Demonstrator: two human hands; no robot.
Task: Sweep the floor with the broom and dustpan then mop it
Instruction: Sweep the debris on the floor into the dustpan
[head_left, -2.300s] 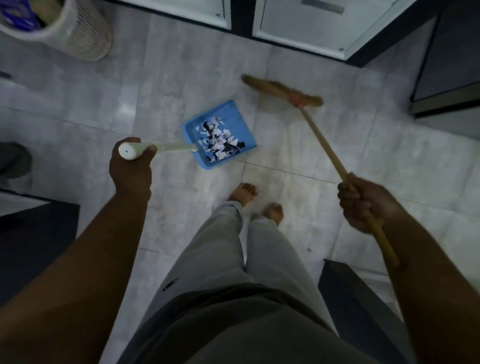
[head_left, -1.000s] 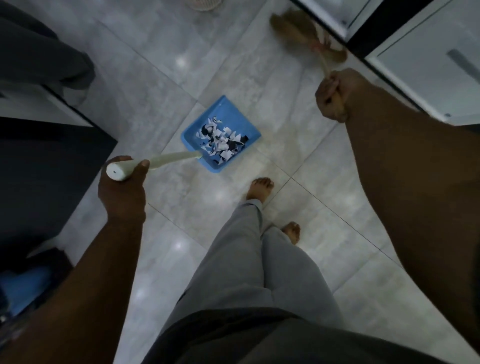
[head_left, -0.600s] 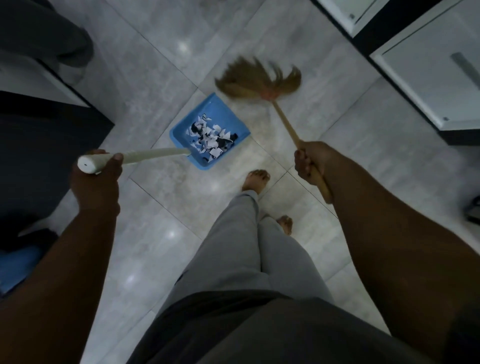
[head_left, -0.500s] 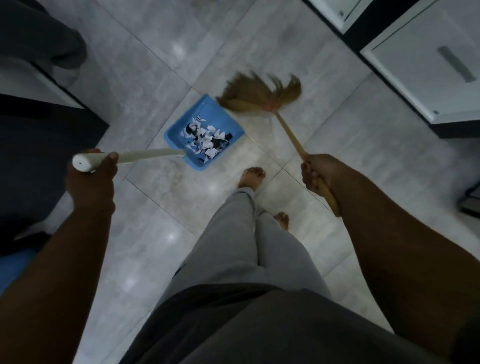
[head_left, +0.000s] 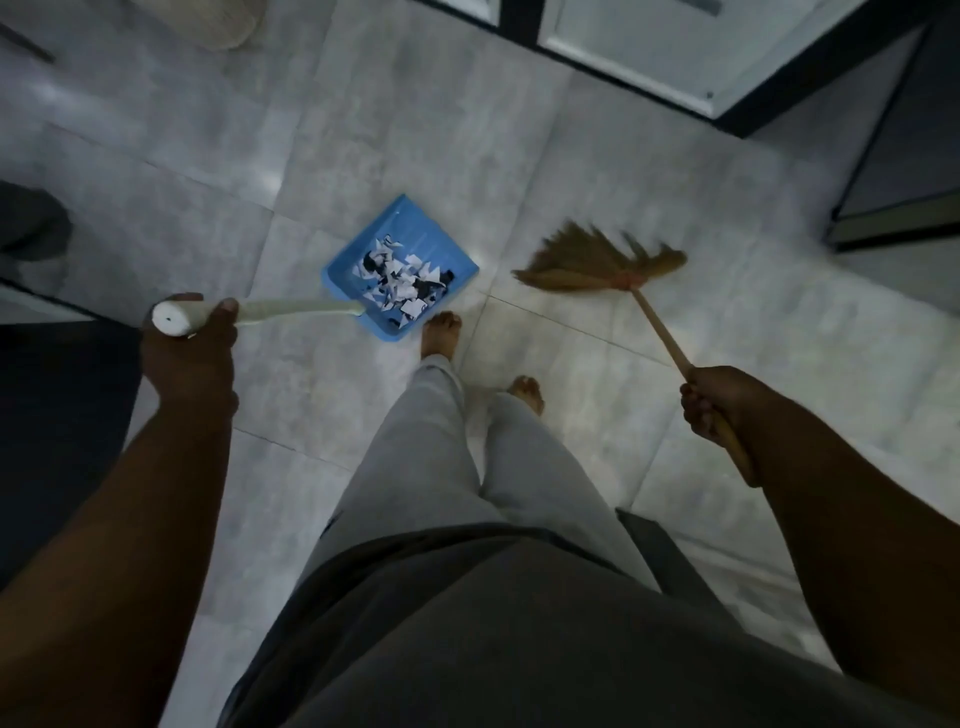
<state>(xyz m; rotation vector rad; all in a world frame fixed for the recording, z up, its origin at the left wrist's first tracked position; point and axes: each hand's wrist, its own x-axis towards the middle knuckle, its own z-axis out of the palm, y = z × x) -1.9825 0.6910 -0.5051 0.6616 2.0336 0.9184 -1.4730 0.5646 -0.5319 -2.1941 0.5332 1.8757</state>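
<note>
Your left grip (head_left: 189, 358) is wrapped round the dustpan (head_left: 413, 234) handle; the pan, full of paper scraps (head_left: 400, 283), lies just ahead of your foot (head_left: 440, 332). Hold it level. Your right grip (head_left: 714, 402) clasps the broom (head_left: 592, 267); sweep low toward the pan's lip.

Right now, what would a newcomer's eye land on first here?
The bright blue dustpan, heaped with black-and-white paper scraps, sits at mid-frame just ahead of the bare feet. To its right is the straw broom, its bristles blurred, over the grey tiled floor.
</note>
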